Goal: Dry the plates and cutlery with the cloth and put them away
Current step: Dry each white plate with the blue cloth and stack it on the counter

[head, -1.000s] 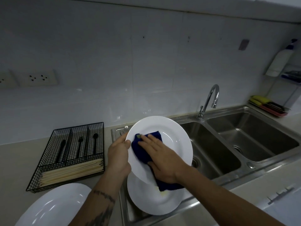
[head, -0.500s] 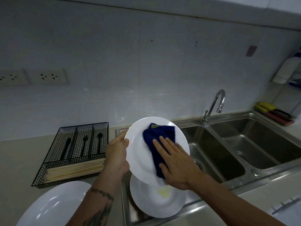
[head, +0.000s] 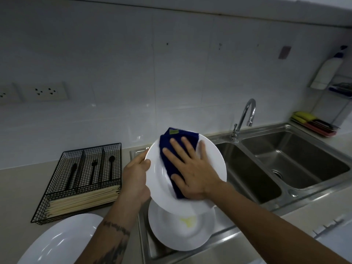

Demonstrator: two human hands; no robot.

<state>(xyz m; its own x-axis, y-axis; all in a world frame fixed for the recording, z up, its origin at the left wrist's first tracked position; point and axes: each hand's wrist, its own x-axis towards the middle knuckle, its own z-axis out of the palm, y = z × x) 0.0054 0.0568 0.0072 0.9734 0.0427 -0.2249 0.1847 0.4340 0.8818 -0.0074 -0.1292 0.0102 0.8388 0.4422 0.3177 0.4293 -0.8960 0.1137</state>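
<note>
**Plate held over the drainer, cloth pressed flat on it**

Plate (head: pixel 209 168): white, tilted up toward the person, held in the air above the sink's left drainer section. Its lower edge overlaps a second plate (head: pixel 181 233) lying below on the drainer; whether the two touch cannot be told.

Left hand (head: pixel 136 178): grips the plate's left rim, thumb over the front edge, fingers hidden behind.

Right hand (head: pixel 192 168): fingers straight and spread, pressing the blue cloth (head: pixel 171 149) flat against the plate's face. The cloth's top corner pokes past the plate's upper rim; its lower end is covered by the palm. Hand and cloth edges are smeared with blur.

Second plate: a yellowish patch near its middle, too blurred to identify. Its top is hidden by the held plate.

Left of the drainer, on the counter (head: pixel 19 187): a black wire caddy (head: pixel 57 187) with three dark utensils standing in separate back compartments and pale chopsticks (head: pixel 83 201) lying across the front one. A strip of bare counter runs between caddy and drainer.

Third plate (head: pixel 57 242): near left, cut off by the frame's bottom edge, partly covered by the left forearm.

Right of the held plate: two sink basins (head: pixel 297 159), tap (head: pixel 245 115) behind them. Far right, a bottle (head: pixel 327 75) and a tray of sponges (head: pixel 312 121), dim and indistinct.
</note>
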